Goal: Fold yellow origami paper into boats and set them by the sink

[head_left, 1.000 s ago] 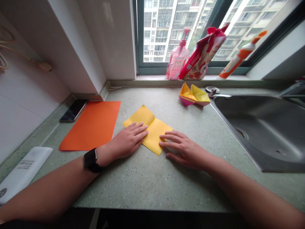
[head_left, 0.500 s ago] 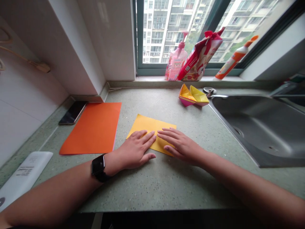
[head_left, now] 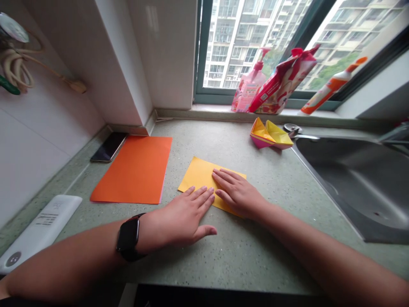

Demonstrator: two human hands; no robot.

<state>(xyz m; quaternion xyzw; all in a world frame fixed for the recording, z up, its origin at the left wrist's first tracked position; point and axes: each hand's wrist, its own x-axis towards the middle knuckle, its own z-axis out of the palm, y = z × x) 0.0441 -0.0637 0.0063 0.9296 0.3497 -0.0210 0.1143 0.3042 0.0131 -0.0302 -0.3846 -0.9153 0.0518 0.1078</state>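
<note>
A yellow-orange sheet of paper (head_left: pixel 201 172) lies flat on the speckled green countertop (head_left: pixel 204 136), turned slightly askew. My right hand (head_left: pixel 238 192) rests palm down over its right part, fingers stretched toward the far left and covering that side. Along the near edge lies my left hand (head_left: pixel 185 217), open, its fingertips on the paper and its thumb held out to the right over the counter. A black smartwatch (head_left: pixel 128 238) is on the left wrist. The fingertips of the two hands are close together near the paper's middle.
Orange paper (head_left: pixel 134 170) lies at left beside a dark phone (head_left: pixel 109 147) and a white oblong device (head_left: pixel 41 230). Folded paper boats (head_left: pixel 271 135) stand near the steel sink (head_left: pixel 358 170). On the sill are a pink pump bottle (head_left: pixel 249 87), a red bag (head_left: pixel 284 81) and an orange-white bottle (head_left: pixel 332 87).
My left hand has drawn back toward the near edge of the yellow paper. My right hand has shifted left across it and lies flatter. The whole view has swung slightly left.
</note>
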